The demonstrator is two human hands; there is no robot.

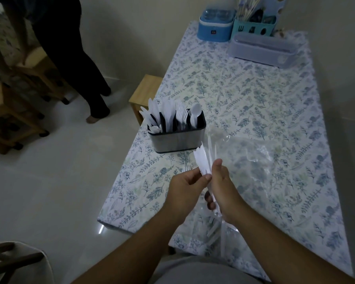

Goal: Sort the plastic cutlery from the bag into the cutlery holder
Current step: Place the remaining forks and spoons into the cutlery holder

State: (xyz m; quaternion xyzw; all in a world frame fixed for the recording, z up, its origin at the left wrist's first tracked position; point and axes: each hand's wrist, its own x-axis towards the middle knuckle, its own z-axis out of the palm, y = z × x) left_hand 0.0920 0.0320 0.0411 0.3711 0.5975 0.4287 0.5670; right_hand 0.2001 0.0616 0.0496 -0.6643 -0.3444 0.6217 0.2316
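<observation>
Both hands point(201, 181) are pinching white plastic knives point(202, 162) near the grey cutlery holder point(178, 140) — loosely gripped, some could be slipping.

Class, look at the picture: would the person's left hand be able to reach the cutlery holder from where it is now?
Probably yes. The cutlery holder stands just beyond the left hand with only bare tablecloth between them. But the fingers are pinching white knives, shared with the right hand.
</observation>
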